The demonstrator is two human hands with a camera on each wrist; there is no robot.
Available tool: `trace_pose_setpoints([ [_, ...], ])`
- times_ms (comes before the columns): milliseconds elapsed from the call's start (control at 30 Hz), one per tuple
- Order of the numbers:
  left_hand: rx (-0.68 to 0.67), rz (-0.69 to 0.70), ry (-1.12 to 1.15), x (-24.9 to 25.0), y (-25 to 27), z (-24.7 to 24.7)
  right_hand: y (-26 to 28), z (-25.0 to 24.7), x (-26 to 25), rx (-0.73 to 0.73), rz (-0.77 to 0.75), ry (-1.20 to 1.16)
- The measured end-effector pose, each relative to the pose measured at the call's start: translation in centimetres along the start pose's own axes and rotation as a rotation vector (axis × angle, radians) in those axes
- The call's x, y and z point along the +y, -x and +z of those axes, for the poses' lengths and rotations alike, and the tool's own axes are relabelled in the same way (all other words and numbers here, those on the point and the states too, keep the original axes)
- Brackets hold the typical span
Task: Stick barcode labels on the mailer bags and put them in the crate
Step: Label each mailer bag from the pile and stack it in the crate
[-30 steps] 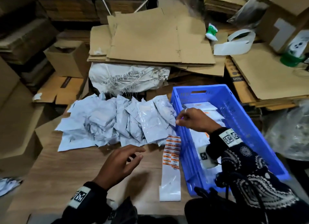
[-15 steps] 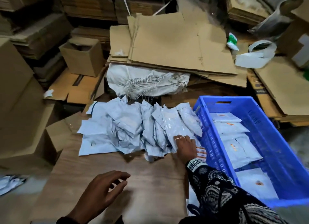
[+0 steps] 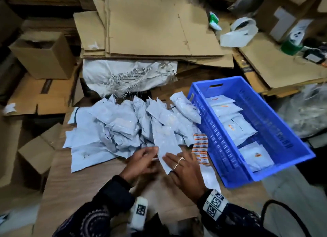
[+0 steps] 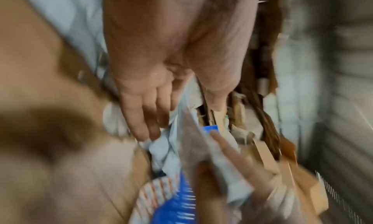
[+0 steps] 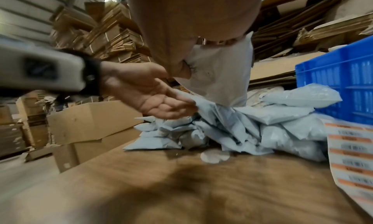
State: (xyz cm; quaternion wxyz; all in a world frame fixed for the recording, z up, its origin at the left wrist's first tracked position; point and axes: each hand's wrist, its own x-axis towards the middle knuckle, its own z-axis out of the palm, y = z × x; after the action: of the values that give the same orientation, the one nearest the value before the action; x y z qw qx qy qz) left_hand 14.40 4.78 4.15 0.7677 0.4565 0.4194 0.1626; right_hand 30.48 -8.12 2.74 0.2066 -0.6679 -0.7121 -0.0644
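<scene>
I now have one pale mailer bag lifted off the near edge of the pile of mailer bags on the wooden table; half a second ago nothing was picked up. My right hand has left the pile's edge and pinches the bag, thumb beneath and fingers spread on top. My left hand, hovering idle over the table before, has come in and its fingertips meet the bag's left edge, loosely apart. The barcode label strip lies beside the blue crate, which holds labelled bags.
</scene>
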Motion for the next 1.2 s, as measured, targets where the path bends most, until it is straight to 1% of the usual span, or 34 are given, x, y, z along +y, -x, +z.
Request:
trace_pose_setpoints([
  [33,-0.025,-0.056,0.095,0.0,-0.7,0.6,0.8,0.3,-0.5,-0.046,-0.019,-0.001],
  [100,-0.021,-0.074,0.15,-0.5,-1.9,1.6,2.3,0.7,-1.0,-0.108,-0.05,-0.035],
  [167,0.041,-0.053,0.07,-1.5,-2.9,2.1,3.8,0.8,-1.0,-0.134,-0.064,-0.098],
  [200,0.055,-0.044,-0.012,-2.1,-3.4,1.7,4.4,0.7,-1.0,-0.141,-0.051,-0.13],
  [233,0.039,-0.027,-0.113,-2.6,-3.6,1.4,5.1,0.5,-0.8,-0.15,-0.018,-0.167],
  [267,0.012,0.002,-0.243,-3.3,-3.9,0.9,5.9,0.3,-0.5,-0.139,0.031,-0.204],
  [333,-0.074,0.107,-0.606,-4.8,-4.3,-0.6,7.2,0.1,0.5,-0.114,0.121,-0.25],
  [400,-0.121,0.175,-0.968,-6.0,-4.1,-1.9,8.2,0.4,2.1,-0.135,0.236,-0.228],
  [433,-0.144,0.167,-1.081,-6.9,-4.0,-2.4,9.0,0.9,3.3,-0.174,0.318,-0.211],
  [500,-0.164,0.109,-1.182,-8.5,-3.6,-3.0,10.6,1.6,5.7,-0.208,0.492,-0.184],
  [567,-0.121,0.132,-1.253,-9.8,-3.6,-3.2,12.4,1.8,7.9,-0.212,0.635,-0.194],
  [600,-0.061,0.172,-1.32,-10.3,-3.4,-2.9,13.4,1.9,9.0,-0.21,0.691,-0.195],
  [667,0.086,0.344,-1.445,-11.0,-3.2,-2.1,14.9,2.1,10.6,-0.227,0.813,-0.2],
  [733,0.197,0.513,-1.463,-10.6,-2.2,-0.5,15.9,2.7,11.3,-0.276,0.936,-0.257],
  [767,0.229,0.575,-1.447,-10.7,-1.7,0.5,16.6,2.9,11.4,-0.3,0.965,-0.298],
  [800,0.227,0.608,-1.414,-10.8,-1.2,1.5,16.9,2.9,11.3,-0.315,0.974,-0.335],
  [833,0.189,0.636,-1.356,-11.0,-0.5,2.8,17.2,2.7,11.2,-0.331,0.99,-0.37],
  [900,0.035,0.612,-1.243,-12.0,0.3,4.8,17.0,2.0,10.7,-0.309,1.063,-0.482],
  [967,-0.133,0.552,-1.246,-13.7,0.2,6.7,17.0,1.9,10.7,-0.268,1.139,-0.591],
  [1033,-0.278,0.463,-1.253,-15.1,-0.5,8.4,16.2,1.5,10.8,-0.215,1.136,-0.711],
  [1100,-0.335,0.368,-1.19,-15.7,-1.1,9.9,15.4,0.8,11.0,-0.133,1.104,-0.855],
  [1133,-0.327,0.341,-1.133,-15.5,-1.2,10.6,14.8,0.5,11.2,-0.09,1.108,-0.943],
  [1200,-0.264,0.318,-0.948,-14.8,-1.2,11.7,13.9,0.0,11.6,-0.037,1.135,-1.043],
])
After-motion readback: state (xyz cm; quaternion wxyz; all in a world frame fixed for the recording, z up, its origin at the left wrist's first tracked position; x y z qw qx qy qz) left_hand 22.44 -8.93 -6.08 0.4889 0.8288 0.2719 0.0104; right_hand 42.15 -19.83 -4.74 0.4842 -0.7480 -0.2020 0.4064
